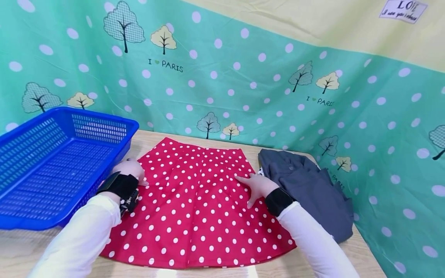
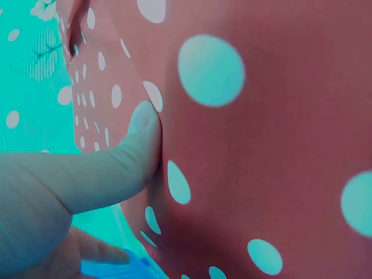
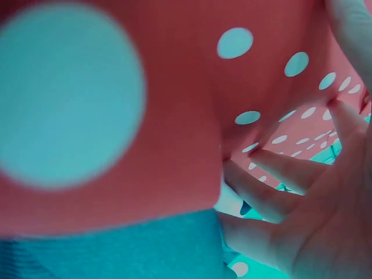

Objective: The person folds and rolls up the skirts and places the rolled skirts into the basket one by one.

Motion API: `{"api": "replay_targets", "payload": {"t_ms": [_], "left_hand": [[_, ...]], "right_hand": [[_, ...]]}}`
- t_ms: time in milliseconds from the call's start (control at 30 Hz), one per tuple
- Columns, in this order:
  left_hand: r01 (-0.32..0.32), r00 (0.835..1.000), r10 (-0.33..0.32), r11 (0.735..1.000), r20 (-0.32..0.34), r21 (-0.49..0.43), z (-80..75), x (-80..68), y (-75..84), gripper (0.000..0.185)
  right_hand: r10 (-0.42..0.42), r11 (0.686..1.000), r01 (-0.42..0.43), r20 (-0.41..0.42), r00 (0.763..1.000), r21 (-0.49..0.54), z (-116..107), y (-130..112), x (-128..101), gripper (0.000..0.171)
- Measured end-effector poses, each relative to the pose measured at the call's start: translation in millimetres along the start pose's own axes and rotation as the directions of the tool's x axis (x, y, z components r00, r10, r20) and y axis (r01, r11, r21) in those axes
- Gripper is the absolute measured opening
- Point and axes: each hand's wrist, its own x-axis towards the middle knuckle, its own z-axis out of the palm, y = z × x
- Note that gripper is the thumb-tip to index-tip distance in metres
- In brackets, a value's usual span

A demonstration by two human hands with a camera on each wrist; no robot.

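Polka-dot skirt (image 1: pixel 194 204): Red with white spots, it lies spread on the worktop (image 1: pixel 278 270) between the two hands; we see its narrow waist toward the curtain (image 1: pixel 257 92) and its wide hem toward the person.
Left hand (image 1: pixel 129 170): At the skirt's left side, just beside the blue basket (image 1: pixel 69 162); in the left wrist view we see the thumb laid straight against the cloth and a finger apart from it, the others largely out of our sight.
Right hand (image 1: pixel 258 188): Fingers spread well apart on the skirt's right side; in the right wrist view we make out fingertips touching the fabric.
Basket at left: Slatted plastic, it stands on the worktop, and we look down onto its bare floor.
Grey garment (image 1: pixel 309 193): Dark and rumpled, it rests to the right of the skirt, near the right hand.
Wrists: We note black bands (image 1: pixel 279 201) above white sleeves (image 1: pixel 81 231).
Curtain behind: Teal with pale spots and printed trees, under a cream strip; we read "I PARIS" and "LOVE".
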Motion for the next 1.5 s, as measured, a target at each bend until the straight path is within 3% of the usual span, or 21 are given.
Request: {"api": "replay_targets", "payload": {"t_ms": [200, 300, 500, 567, 700, 800, 867, 1033, 1100, 1233, 1300, 1433, 1500], "left_hand": [[-0.095, 0.995, 0.095, 0.995, -0.004, 0.03, 2.4, 9.3, -6.7, 0.059], [-0.101, 0.995, 0.101, 0.995, -0.007, 0.001, 4.8, 13.0, -7.6, 0.058], [0.057, 0.998, -0.055, 0.978, 0.019, -0.199, 2.5, 3.3, -5.6, 0.083], [0.066, 0.998, -0.061, 0.978, 0.032, -0.197, 1.2, 0.5, -5.0, 0.08], [-0.083, 0.996, 0.082, 0.995, -0.025, -0.047, 1.1, 6.8, -7.6, 0.043], [-0.184, 0.979, 0.186, 0.983, -0.089, 0.03, 0.8, 16.0, -10.2, 0.028], [-0.209, 0.97, 0.209, 0.978, -0.124, 0.011, 0.6, 19.5, -10.3, 0.028], [-0.286, 0.94, 0.267, 0.956, -0.214, -0.059, -1.7, 16.3, -4.2, 0.029], [-0.322, 0.926, 0.289, 0.941, -0.244, -0.104, -5.8, 12.6, 1.0, 0.03], [-0.395, 0.905, 0.341, 0.896, -0.254, -0.201, -15.4, 4.9, 16.8, 0.032], [-0.45, 0.881, 0.389, 0.864, -0.269, -0.226, -18.4, -0.4, 27.5, 0.032], [-0.531, 0.839, 0.464, 0.813, -0.285, -0.24, -16.9, -14.3, 54.1, 0.03], [-0.547, 0.832, 0.485, 0.798, -0.27, -0.253, -13.2, -22.8, 67.9, 0.029]], "right_hand": [[-0.03, 0.998, 0.027, -0.077, 0.997, -0.049, 1.6, 5.3, 1.3, 0.107], [-0.017, 0.999, 0.014, -0.077, 0.997, -0.047, 4.1, 7.8, 4.7, 0.107], [-0.006, 0.998, 0.003, -0.062, 0.998, -0.056, 5.8, 7.1, 9.2, 0.107], [0.004, 0.999, -0.007, -0.059, 0.998, -0.051, 5.4, 6.4, 8.8, 0.107], [0.006, 0.999, -0.008, -0.045, 0.999, -0.041, 4.0, 4.8, 9.1, 0.107], [-0.004, 1.0, 0.004, -0.043, 0.999, -0.01, 1.9, 4.5, 10.3, 0.106], [-0.002, 1.0, 0.003, -0.03, 1.0, 0.029, -1.3, 5.6, 12.2, 0.103], [0.034, 0.987, -0.041, 0.051, 0.998, 0.154, -16.4, 8.0, 16.3, 0.076], [0.037, 0.983, -0.041, 0.024, 0.999, 0.178, -22.2, 7.4, 17.7, 0.066], [0.012, 0.971, 0.017, -0.119, 0.993, 0.24, -28.0, 4.5, 22.5, 0.058], [-0.002, 0.95, 0.054, -0.168, 0.986, 0.307, -30.3, 1.2, 24.8, 0.057], [-0.021, 0.881, 0.115, -0.205, 0.979, 0.459, -37.8, -9.4, 28.5, 0.059], [-0.046, 0.848, 0.154, -0.22, 0.974, 0.508, -42.1, -16.4, 32.2, 0.058]]}}
